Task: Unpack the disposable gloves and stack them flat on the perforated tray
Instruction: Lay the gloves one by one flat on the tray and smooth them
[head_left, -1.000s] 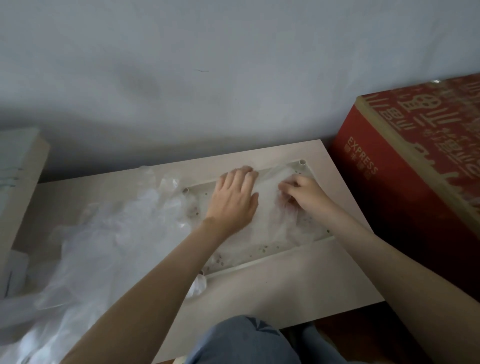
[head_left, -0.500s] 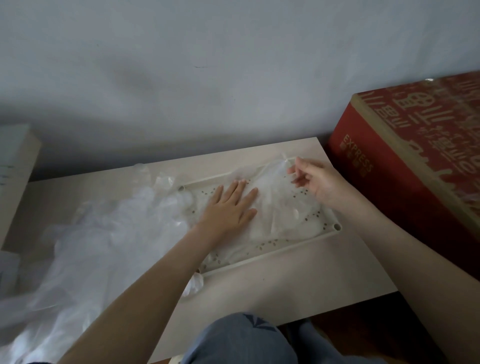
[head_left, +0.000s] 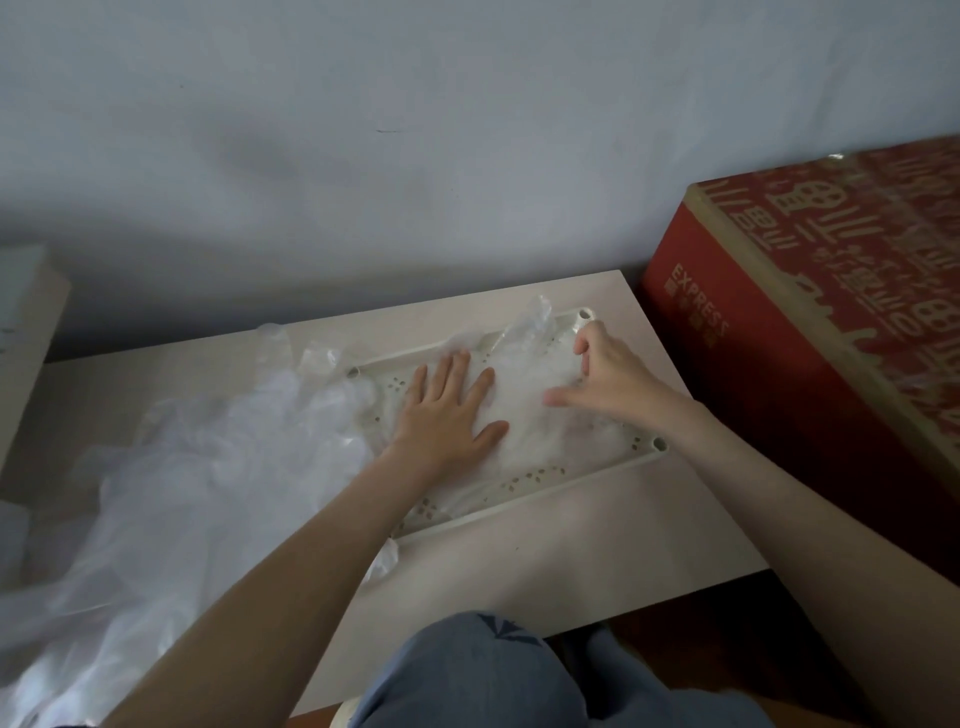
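Observation:
A cream perforated tray (head_left: 524, 480) lies on the pale table, and clear disposable gloves (head_left: 535, 415) are stacked on it. My left hand (head_left: 447, 410) presses flat on the stack with straight, spread fingers. My right hand (head_left: 602, 376) rests on the stack's right side, thumb stretched toward the left hand, its other fingers bent at the tray's far right corner; whether they pinch any film is unclear. A crumpled bit of clear film (head_left: 530, 322) sticks up at the tray's far edge. A big heap of loose clear gloves (head_left: 171, 493) covers the table's left half.
A large red cardboard box (head_left: 810, 332) stands against the table's right edge. The table (head_left: 545, 561) backs onto a grey wall. A pale box edge (head_left: 26, 332) shows at the far left. My knee in blue cloth (head_left: 467, 675) is below the table's front edge.
My right hand came down from the tray's far right corner onto the stack, thumb now stretched left. My left hand stayed pressed flat on the gloves. The camera shifted slightly.

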